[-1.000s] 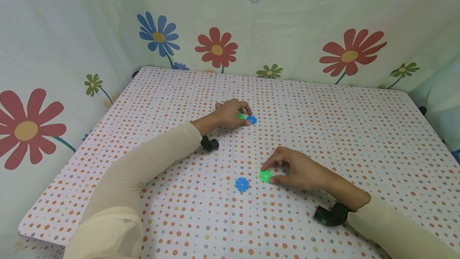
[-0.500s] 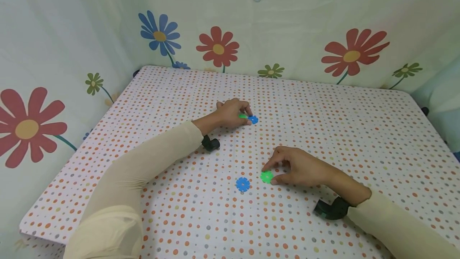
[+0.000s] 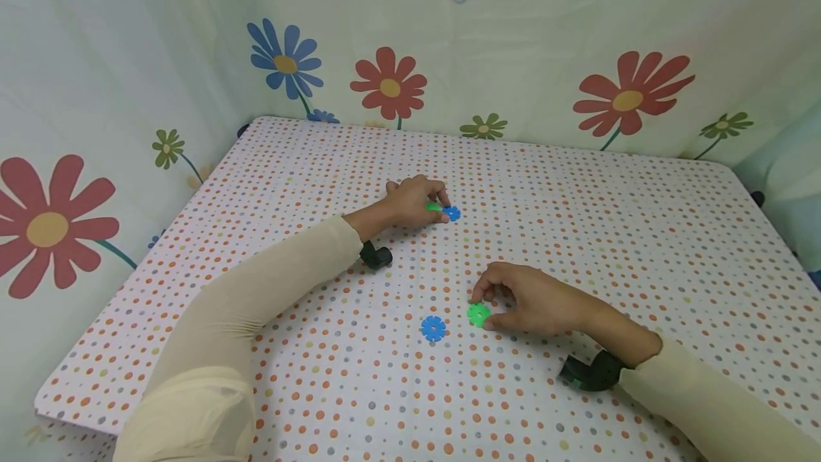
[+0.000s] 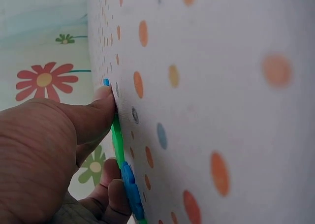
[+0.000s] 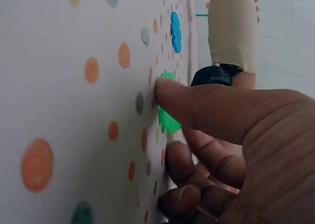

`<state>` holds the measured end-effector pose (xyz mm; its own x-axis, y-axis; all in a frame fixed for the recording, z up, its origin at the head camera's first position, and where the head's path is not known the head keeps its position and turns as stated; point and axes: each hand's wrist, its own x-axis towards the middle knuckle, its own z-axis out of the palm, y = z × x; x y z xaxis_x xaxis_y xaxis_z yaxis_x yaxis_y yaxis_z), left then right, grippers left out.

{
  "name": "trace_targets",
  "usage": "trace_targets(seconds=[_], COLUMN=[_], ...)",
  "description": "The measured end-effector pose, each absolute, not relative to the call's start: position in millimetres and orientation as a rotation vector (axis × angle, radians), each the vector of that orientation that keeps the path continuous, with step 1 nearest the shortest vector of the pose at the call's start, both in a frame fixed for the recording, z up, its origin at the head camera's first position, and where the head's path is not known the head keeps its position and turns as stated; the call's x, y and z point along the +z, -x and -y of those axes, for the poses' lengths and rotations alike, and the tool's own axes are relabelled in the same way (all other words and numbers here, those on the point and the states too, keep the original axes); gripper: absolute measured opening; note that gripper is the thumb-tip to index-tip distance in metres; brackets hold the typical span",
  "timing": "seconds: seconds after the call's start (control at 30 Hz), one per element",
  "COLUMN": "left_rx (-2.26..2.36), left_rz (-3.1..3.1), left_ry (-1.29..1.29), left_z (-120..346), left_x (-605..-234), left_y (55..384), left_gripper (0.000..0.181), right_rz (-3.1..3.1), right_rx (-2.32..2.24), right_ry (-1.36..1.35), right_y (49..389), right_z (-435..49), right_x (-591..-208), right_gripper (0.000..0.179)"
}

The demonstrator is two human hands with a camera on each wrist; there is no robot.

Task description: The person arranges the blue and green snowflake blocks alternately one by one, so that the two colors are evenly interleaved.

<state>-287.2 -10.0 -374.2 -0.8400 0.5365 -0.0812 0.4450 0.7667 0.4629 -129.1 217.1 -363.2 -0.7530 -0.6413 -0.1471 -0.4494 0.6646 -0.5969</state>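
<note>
In the head view my left hand rests low over the table's middle, thumb and fingers about a short row of notched plastic discs. A blue disc pokes out past its fingertips, beside a partly covered green disc. The left wrist view reveals another blue disc further along the row, by the curled fingers. Nearer the front, my right hand holds a single green notched disc by its edges, thumb and forefinger on it, flat on the cloth. A loose blue notched disc lies just left of it.
A white dotted cloth covers the table. Behind and to the left hangs a flower-printed curtain. Dark wrist cameras sit under both wrists, close to the tabletop.
The right hand and its green disc have shifted very slightly right, away from the loose blue disc. The left hand stays in place on the row.
</note>
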Motion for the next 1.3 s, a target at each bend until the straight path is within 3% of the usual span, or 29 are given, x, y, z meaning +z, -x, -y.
trace_targets(seconds=[0.67,0.93,1.17,1.3], left_rx=[0.647,0.622,0.608,0.601], left_rz=[-2.757,-2.753,-2.755,-2.755], left_ry=[-0.795,-0.801,-0.796,-0.794], left_z=[10.4,10.5,10.3,10.2], left_x=[-374.1,-373.2,-371.8,-372.7], left_y=[287.1,287.3,286.7,287.0], left_gripper=[0.022,0.023,0.023,0.024], right_rz=[-2.459,-2.471,-2.427,-2.425], right_rx=[-0.848,-0.919,-0.909,-0.906], right_ry=[1.003,1.067,0.976,0.945], right_y=[126.1,126.2,127.5,128.8], right_z=[-220.8,-225.0,-224.9,-225.1], right_x=[-366.9,-370.3,-369.7,-369.3], right_gripper=[0.025,0.011,0.032,0.036])
